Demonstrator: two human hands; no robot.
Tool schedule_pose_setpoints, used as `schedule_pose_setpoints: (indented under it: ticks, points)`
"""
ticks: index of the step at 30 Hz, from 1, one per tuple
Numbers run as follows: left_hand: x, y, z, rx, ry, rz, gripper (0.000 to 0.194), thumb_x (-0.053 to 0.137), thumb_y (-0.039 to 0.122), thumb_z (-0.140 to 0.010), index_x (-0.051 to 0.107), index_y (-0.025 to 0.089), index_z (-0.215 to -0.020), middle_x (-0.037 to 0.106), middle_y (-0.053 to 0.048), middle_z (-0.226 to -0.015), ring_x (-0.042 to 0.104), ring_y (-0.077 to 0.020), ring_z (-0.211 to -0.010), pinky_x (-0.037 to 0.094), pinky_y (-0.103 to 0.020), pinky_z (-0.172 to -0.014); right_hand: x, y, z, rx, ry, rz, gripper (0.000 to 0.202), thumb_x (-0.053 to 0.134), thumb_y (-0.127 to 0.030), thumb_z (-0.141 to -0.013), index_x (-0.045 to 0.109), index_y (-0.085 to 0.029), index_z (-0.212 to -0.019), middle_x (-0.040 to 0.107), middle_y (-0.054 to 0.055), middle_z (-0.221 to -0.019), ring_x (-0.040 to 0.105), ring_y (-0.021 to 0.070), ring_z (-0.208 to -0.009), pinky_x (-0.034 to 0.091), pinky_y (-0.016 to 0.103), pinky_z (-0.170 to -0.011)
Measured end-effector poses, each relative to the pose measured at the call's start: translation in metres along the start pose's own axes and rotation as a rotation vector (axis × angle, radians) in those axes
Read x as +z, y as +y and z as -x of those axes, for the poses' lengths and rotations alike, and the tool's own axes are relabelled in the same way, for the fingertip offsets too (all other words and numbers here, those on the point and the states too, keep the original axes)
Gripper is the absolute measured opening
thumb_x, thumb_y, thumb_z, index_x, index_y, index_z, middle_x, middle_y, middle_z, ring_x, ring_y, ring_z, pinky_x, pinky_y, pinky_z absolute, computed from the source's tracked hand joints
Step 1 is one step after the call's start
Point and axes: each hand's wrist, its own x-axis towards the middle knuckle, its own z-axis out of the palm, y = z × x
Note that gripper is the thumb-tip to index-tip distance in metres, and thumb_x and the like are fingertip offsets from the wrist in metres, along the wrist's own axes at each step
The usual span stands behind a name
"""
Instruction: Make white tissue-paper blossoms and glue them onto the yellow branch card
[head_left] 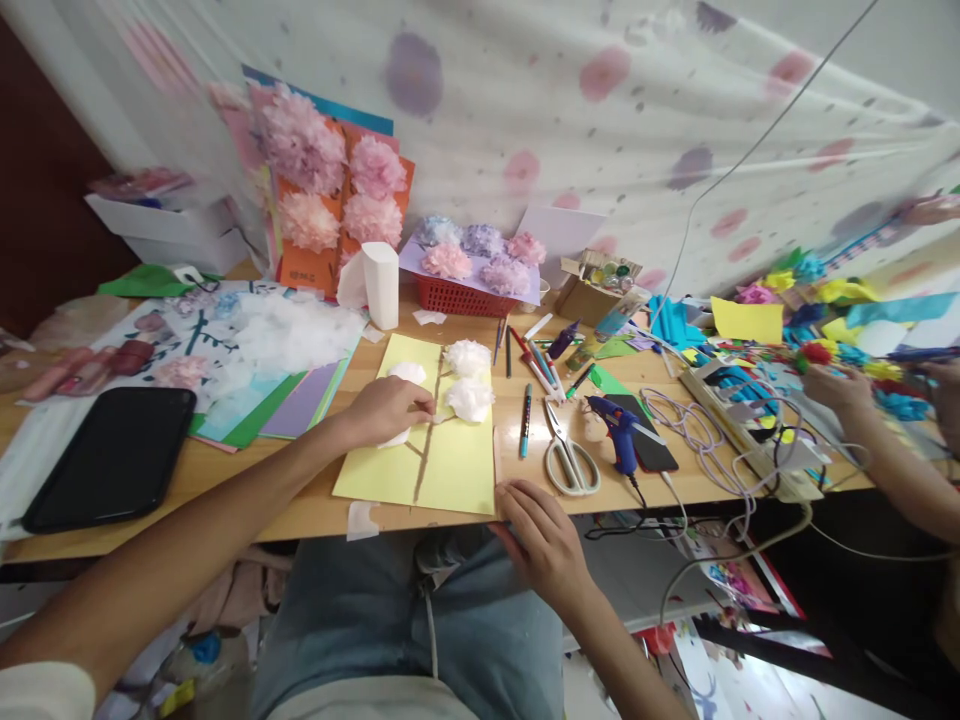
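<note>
A yellow card (457, 470) lies on the table in front of me, with a brown stem and branches drawn on it. White tissue-paper flowers (469, 398) sit at its upper right, and another white tissue flower (406, 372) is at its upper left. My left hand (386, 410) rests over the card's left half, thumb and fingers drawn together. White tissue shows under the palm; what the fingertips hold is hidden. My right hand (538, 530) lies at the table's front edge by the card's lower right corner, fingers stretched out and holding nothing.
Right of the card lie scissors (570, 455), a blue glue gun (619, 430), a phone (651, 450), markers (526, 420) and tangled cables. A red basket (465, 298) with paper flowers stands behind. A black tablet (112, 455) lies left. Another person's hand (836, 385) works at far right.
</note>
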Motion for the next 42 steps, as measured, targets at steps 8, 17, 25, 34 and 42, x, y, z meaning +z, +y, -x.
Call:
schedule_pose_setpoints:
  ticks: [8, 17, 25, 34, 42]
  points:
    - [-0.001, 0.0, -0.01, 0.027, 0.038, 0.143, 0.017, 0.065, 0.031, -0.082, 0.079, 0.021, -0.083, 0.079, -0.005, -0.089, 0.068, -0.0217, -0.084, 0.042, -0.028, -0.072, -0.022, -0.002, 0.012, 0.005, 0.172, -0.128, 0.036, 0.057, -0.009, -0.095, 0.069, -0.024, -0.125, 0.077, 0.01, -0.108, 0.074, 0.0252, -0.102, 0.064, 0.042, -0.086]
    - [0.017, 0.006, -0.023, -0.033, 0.076, 0.249, 0.012, 0.071, 0.025, -0.075, 0.08, 0.017, -0.078, 0.075, -0.006, -0.082, 0.067, -0.0217, -0.081, 0.046, -0.029, -0.072, -0.027, -0.029, -0.054, 0.367, 0.617, -0.123, 0.025, 0.069, -0.006, -0.086, 0.074, -0.026, -0.101, 0.078, 0.005, -0.09, 0.076, 0.021, -0.081, 0.064, 0.035, -0.074]
    - [0.017, 0.004, -0.027, -0.051, 0.112, 0.179, 0.012, 0.073, 0.024, -0.076, 0.082, 0.017, -0.078, 0.074, -0.007, -0.082, 0.066, -0.0221, -0.081, 0.045, -0.029, -0.072, 0.012, -0.027, -0.095, 0.256, 0.509, -0.226, 0.021, 0.063, -0.005, -0.091, 0.072, -0.022, -0.099, 0.076, 0.005, -0.089, 0.074, 0.0166, -0.082, 0.061, 0.029, -0.075]
    - [0.018, 0.004, -0.026, -0.034, 0.121, 0.167, 0.012, 0.071, 0.023, -0.075, 0.082, 0.017, -0.076, 0.073, -0.006, -0.08, 0.065, -0.0215, -0.08, 0.046, -0.029, -0.07, 0.028, -0.021, -0.102, 0.248, 0.504, -0.181, 0.017, 0.059, -0.014, -0.095, 0.074, -0.023, -0.098, 0.077, 0.007, -0.086, 0.075, 0.0189, -0.078, 0.062, 0.031, -0.073]
    - [0.016, 0.009, -0.026, -0.036, 0.111, 0.144, 0.015, 0.069, 0.023, -0.074, 0.082, 0.016, -0.077, 0.071, -0.006, -0.078, 0.064, -0.0209, -0.076, 0.045, -0.029, -0.068, 0.032, -0.021, -0.103, 0.236, 0.505, -0.173, 0.017, 0.059, -0.012, -0.095, 0.072, -0.022, -0.099, 0.077, 0.007, -0.087, 0.074, 0.0179, -0.078, 0.061, 0.031, -0.072]
